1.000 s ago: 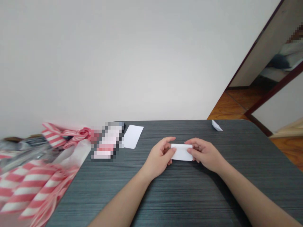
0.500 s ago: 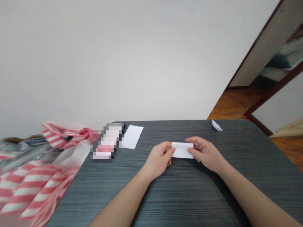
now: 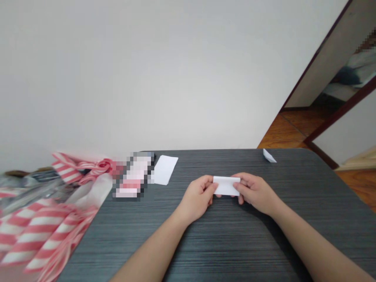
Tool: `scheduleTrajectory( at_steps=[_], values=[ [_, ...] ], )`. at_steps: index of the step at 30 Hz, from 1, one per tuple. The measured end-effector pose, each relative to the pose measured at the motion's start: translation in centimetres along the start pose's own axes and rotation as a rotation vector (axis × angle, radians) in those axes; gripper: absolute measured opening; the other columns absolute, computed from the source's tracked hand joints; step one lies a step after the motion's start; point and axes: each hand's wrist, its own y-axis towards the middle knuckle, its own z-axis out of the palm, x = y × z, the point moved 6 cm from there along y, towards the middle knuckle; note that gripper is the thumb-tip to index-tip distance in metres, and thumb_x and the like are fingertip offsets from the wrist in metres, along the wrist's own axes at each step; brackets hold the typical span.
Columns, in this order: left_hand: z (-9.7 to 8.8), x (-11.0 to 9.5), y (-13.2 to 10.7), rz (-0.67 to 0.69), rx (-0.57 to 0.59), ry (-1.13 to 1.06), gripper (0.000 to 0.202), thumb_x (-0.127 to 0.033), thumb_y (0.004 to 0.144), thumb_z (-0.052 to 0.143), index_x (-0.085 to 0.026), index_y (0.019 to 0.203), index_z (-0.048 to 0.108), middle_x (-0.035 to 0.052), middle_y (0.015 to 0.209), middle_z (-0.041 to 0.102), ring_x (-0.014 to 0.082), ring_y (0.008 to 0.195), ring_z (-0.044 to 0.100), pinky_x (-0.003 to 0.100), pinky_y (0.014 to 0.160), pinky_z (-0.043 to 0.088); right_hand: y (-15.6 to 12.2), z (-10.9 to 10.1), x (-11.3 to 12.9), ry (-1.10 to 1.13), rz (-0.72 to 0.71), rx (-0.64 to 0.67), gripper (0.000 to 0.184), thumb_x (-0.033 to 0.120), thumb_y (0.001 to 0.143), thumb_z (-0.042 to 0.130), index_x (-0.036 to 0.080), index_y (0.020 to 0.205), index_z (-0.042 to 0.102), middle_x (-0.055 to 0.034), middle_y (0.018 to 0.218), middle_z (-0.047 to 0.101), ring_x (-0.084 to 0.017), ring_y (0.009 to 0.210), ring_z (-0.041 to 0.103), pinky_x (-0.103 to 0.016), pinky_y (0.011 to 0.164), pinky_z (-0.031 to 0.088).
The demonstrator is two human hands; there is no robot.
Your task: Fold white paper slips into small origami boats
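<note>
This looked like a room in a home, with a plain white wall [image 3: 147, 78] behind a dark wood-grain table [image 3: 235, 250], a warm wooden floor [image 3: 282, 133] at right, and a dark-framed doorway [image 3: 316, 55] at upper right showing what seemed to be bedding [image 3: 346, 74].

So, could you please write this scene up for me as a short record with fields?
Left hand: grips left end of folded paper
Right hand: grips right end of the same paper
Folded paper: white strip, held between both hands
Surface: dark grey streaked table
Also on table: white sheet; small folded piece at far edge; pixelated item
Beside table: pink-striped material
</note>
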Motion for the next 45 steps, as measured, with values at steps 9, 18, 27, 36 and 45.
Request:
scheduleTrajectory(
  at_steps=[9,18,27,36,45],
  values=[
    [0.15,0.34,0.08,-0.029,0.007,-0.066,0.025,-0.039,0.09,0.055,-0.016,0.095,0.063,0.0001,0.069,0.067,0.008,0.046,0.045,0.019,0.047,0.036,0.14,-0.01,-0.28,0.013,-0.011,-0.03,0.021,0.033,0.094,0.053,0.018,0.105,0.062,0.0035,0.054,0.065,-0.011,0.043,0.053,-0.021,0.044,0.033],
    [0.1,0.28,0.06,-0.034,0.0,-0.043,0.025,-0.04,0.089,0.056,-0.016,0.09,0.064,-0.0013,0.065,0.066,0.0086,0.046,0.045,0.02,0.047,0.036,0.19,0.1,-0.48,0.036,-0.007,-0.018,0.024,0.036,0.094,0.052,0.017,0.104,0.063,0.0022,0.06,0.068,-0.011,0.043,0.056,-0.021,0.043,0.035],
    [0.07,0.13,0.08,-0.036,0.012,-0.005,0.026,-0.039,0.089,0.054,-0.016,0.083,0.066,-0.001,0.062,0.064,0.0094,0.046,0.046,0.02,0.048,0.036,0.11,0.15,-0.18,0.047,0.014,-0.013,0.024,0.035,0.092,0.054,0.017,0.107,0.061,0.0038,0.055,0.063,-0.012,0.044,0.056,-0.022,0.044,0.035],
    [0.02,0.25,-0.02,-0.014,0.02,0.029,0.028,-0.039,0.091,0.052,-0.016,0.082,0.066,-0.0023,0.058,0.058,0.0097,0.047,0.045,0.021,0.048,0.034,0.07,0.16,-0.24,0.067,0.017,-0.015,0.026,0.034,0.091,0.056,0.016,0.109,0.06,0.0035,0.055,0.063,-0.012,0.046,0.056,-0.022,0.046,0.035],
    [-0.03,-0.04,-0.1,-0.025,-0.005,0.042,0.028,-0.038,0.089,0.053,-0.017,0.077,0.066,-0.0029,0.056,0.057,0.0097,0.046,0.044,0.021,0.048,0.034,0.09,0.2,-0.3,0.077,0.027,-0.012,0.024,0.032,0.091,0.055,0.016,0.109,0.06,0.0033,0.057,0.064,-0.013,0.048,0.06,-0.023,0.05,0.043]
  ],
)
